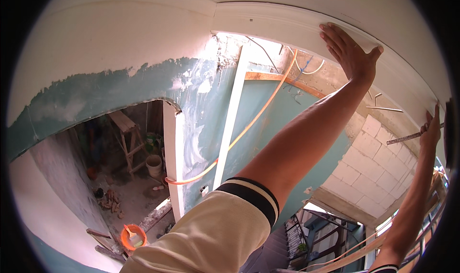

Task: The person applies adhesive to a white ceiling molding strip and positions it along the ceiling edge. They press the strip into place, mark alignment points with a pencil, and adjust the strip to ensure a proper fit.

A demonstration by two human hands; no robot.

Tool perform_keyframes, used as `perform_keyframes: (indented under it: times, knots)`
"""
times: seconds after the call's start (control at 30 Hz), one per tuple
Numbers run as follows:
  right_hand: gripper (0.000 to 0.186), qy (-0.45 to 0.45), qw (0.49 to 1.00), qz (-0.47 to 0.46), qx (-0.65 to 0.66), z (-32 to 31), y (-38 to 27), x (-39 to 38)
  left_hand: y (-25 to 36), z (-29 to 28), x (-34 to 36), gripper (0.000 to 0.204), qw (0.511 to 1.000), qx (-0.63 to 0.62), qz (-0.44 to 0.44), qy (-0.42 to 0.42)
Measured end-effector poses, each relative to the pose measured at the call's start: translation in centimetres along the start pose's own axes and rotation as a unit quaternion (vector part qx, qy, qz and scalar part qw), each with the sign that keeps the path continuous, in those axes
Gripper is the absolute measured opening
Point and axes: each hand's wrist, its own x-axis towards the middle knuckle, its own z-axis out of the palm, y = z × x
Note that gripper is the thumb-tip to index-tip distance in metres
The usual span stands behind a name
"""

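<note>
My left hand (350, 52) is raised overhead and lies flat, fingers spread, against a white plaster moulding (268, 24) that runs along the top of the wall under the ceiling. My right hand (431, 131) is also raised, further right along the same moulding. It grips a thin grey metal strip (405, 139) that sticks out to the left. My left arm, in a cream sleeve with a dark band, crosses the middle of the view.
An orange hose (239, 136) hangs across the teal wall (268, 143) beside an upright white board (230, 124). Below left, a doorway shows a wooden trestle (129, 139), a white bucket (154, 164) and an orange tub (133, 236). White blocks (378, 163) and stair railings (306, 234) are at right.
</note>
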Motion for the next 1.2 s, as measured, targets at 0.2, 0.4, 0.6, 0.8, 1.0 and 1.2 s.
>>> perform_keyframes:
  times: [0.2,0.4,0.6,0.8,1.0,1.2]
  knots:
    - [0.066,-0.074,0.991,-0.057,-0.1,-2.1,1.5,2.0,0.1,0.4,0.0,0.143,1.0,-0.004,-0.008,0.021]
    - [0.052,-0.029,0.997,-0.023,-0.067,-4.2,-0.9,0.8,0.5,1.1,0.0,0.15,0.996,0.074,-0.042,-0.007]
    - [0.049,0.113,0.989,0.059,0.077,-4.4,0.0,-6.8,-4.8,1.7,4.8,0.167,0.973,0.218,0.064,0.034]
    - [0.039,0.214,0.935,-0.123,-0.254,-12.1,-3.5,-4.0,-4.1,2.6,3.9,0.164,0.988,0.146,0.039,0.039]
    - [0.055,0.261,0.834,-0.263,-0.41,-16.7,-2.7,0.3,-4.9,1.7,5.0,0.162,0.986,0.157,0.039,0.023]
    - [0.064,0.207,0.837,-0.286,-0.418,-18.8,-2.6,2.5,-4.9,0.8,5.5,0.158,0.988,0.15,0.04,0.003]
